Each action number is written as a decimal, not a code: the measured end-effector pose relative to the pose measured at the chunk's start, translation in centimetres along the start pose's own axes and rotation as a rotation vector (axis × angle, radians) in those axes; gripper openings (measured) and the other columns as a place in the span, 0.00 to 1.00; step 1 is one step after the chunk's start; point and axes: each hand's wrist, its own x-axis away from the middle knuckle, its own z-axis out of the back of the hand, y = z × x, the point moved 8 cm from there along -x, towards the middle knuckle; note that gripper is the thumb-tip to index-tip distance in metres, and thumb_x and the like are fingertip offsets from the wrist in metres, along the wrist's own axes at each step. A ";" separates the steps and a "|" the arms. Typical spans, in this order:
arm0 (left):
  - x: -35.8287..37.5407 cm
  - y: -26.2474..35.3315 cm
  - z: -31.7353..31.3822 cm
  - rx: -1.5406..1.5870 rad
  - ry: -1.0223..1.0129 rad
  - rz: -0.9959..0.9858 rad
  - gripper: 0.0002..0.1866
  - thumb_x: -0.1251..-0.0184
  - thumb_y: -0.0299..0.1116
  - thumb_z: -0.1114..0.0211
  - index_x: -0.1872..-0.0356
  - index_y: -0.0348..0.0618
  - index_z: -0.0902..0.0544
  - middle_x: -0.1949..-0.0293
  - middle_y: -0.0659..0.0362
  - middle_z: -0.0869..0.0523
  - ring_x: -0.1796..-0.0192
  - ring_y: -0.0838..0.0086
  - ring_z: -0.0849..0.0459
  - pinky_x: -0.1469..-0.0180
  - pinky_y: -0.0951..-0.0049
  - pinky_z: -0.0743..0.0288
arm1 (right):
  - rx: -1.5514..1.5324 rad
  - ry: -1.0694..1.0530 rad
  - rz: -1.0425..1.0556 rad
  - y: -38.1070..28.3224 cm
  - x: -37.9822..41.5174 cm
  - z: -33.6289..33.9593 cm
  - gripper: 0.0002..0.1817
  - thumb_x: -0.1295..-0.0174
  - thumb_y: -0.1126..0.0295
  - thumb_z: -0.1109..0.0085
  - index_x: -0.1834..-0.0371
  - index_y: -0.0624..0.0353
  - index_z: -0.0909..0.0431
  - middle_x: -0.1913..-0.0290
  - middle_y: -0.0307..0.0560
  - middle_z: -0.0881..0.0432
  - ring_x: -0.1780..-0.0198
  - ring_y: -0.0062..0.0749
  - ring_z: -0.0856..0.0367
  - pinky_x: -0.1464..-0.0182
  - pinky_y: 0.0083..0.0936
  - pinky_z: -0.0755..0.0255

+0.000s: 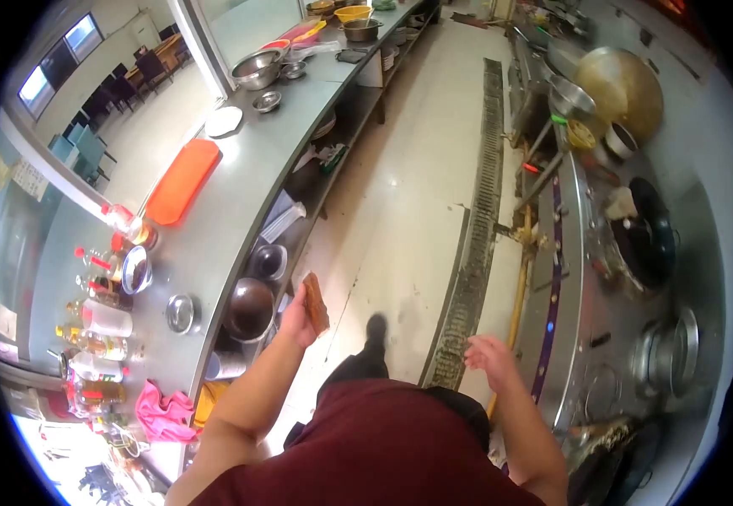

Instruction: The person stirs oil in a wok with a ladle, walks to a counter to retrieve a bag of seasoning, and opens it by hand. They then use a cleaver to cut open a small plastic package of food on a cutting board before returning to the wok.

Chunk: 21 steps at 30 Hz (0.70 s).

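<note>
In the head view my left hand point(297, 320) is closed round a reddish-brown oblong slab point(316, 305) that resembles a piece of cured meat. It is held up over the aisle, beside the metal counter point(240, 181). Just past that hand, a dark round bowl point(249, 309) sits on the shelf under the counter. My right hand point(491, 358) hangs over the floor drain side of the aisle, fingers apart and slightly bent, with nothing in it.
Along the left counter stand several bottles point(101, 344), a glass bowl point(182, 314), an orange tray point(183, 181) and a pink cloth point(164, 413). A stove line point(564, 304) with a large wok point(619, 94) borders the right. A tiled aisle point(400, 181) with a drain grate point(476, 261) runs between.
</note>
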 end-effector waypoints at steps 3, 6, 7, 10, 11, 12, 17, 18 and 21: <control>-7.9 2.0 -4.8 0.088 -0.093 0.066 0.19 0.29 0.55 0.48 0.59 0.49 0.23 0.72 0.64 0.22 0.71 0.73 0.24 0.69 0.71 0.30 | 0.034 0.053 -0.005 -3.6 -6.9 1.0 0.10 0.35 0.65 0.42 0.59 0.61 0.24 0.70 0.43 0.18 0.74 0.25 0.20 0.71 0.20 0.26; -16.2 3.2 -11.4 0.062 -0.211 0.153 0.20 0.27 0.54 0.50 0.56 0.49 0.23 0.69 0.62 0.21 0.68 0.72 0.23 0.66 0.69 0.28 | -0.126 0.121 -0.057 -5.9 -11.5 3.0 0.11 0.34 0.64 0.43 0.59 0.61 0.23 0.70 0.43 0.18 0.73 0.25 0.20 0.70 0.21 0.26; -18.4 2.7 -14.7 0.017 -0.240 0.212 0.20 0.27 0.54 0.50 0.56 0.49 0.23 0.69 0.62 0.21 0.68 0.72 0.23 0.66 0.69 0.28 | -0.163 0.173 -0.102 -6.6 -12.4 3.8 0.11 0.35 0.63 0.42 0.59 0.60 0.23 0.70 0.42 0.18 0.73 0.25 0.20 0.70 0.20 0.26; -22.7 2.8 -25.5 -0.150 -0.457 0.260 0.19 0.26 0.52 0.51 0.51 0.49 0.24 0.63 0.60 0.19 0.63 0.71 0.21 0.61 0.68 0.27 | -0.187 0.211 -0.119 -10.4 -14.8 5.4 0.11 0.35 0.62 0.42 0.60 0.59 0.22 0.70 0.41 0.19 0.72 0.24 0.20 0.69 0.20 0.27; -24.3 2.0 -29.6 -0.215 -0.429 0.286 0.19 0.26 0.51 0.50 0.48 0.51 0.24 0.61 0.62 0.19 0.60 0.71 0.22 0.59 0.66 0.27 | -0.178 0.229 -0.114 -11.6 -16.0 6.4 0.11 0.35 0.62 0.41 0.59 0.58 0.22 0.69 0.40 0.19 0.71 0.23 0.20 0.68 0.19 0.27; -25.8 1.3 -33.4 -0.282 -0.403 0.305 0.18 0.27 0.51 0.48 0.45 0.53 0.24 0.59 0.63 0.20 0.58 0.71 0.22 0.57 0.65 0.27 | -0.204 0.254 -0.105 -12.8 -17.3 7.4 0.11 0.35 0.62 0.41 0.59 0.58 0.22 0.69 0.40 0.19 0.71 0.23 0.20 0.68 0.19 0.27; -32.5 -4.9 -50.5 -0.459 -0.647 0.442 0.17 0.25 0.41 0.49 0.43 0.44 0.27 0.50 0.58 0.19 0.52 0.70 0.18 0.50 0.68 0.22 | -0.172 0.206 0.013 -20.6 -24.4 10.9 0.15 0.37 0.63 0.38 0.52 0.60 0.22 0.66 0.39 0.19 0.69 0.21 0.21 0.67 0.18 0.28; -32.3 -6.8 -54.3 -0.467 -0.693 0.466 0.16 0.25 0.39 0.49 0.43 0.44 0.27 0.50 0.57 0.18 0.52 0.70 0.17 0.49 0.69 0.21 | -0.181 0.218 0.014 -22.5 -25.9 11.9 0.15 0.37 0.63 0.38 0.52 0.60 0.22 0.66 0.39 0.19 0.69 0.21 0.21 0.67 0.18 0.28; -32.3 -11.4 -63.4 -0.463 -0.811 0.528 0.14 0.25 0.36 0.49 0.44 0.43 0.28 0.52 0.56 0.17 0.51 0.70 0.17 0.48 0.69 0.20 | -0.300 0.245 0.170 -29.3 -30.8 15.6 0.14 0.36 0.64 0.39 0.53 0.61 0.22 0.66 0.39 0.19 0.70 0.21 0.21 0.68 0.19 0.28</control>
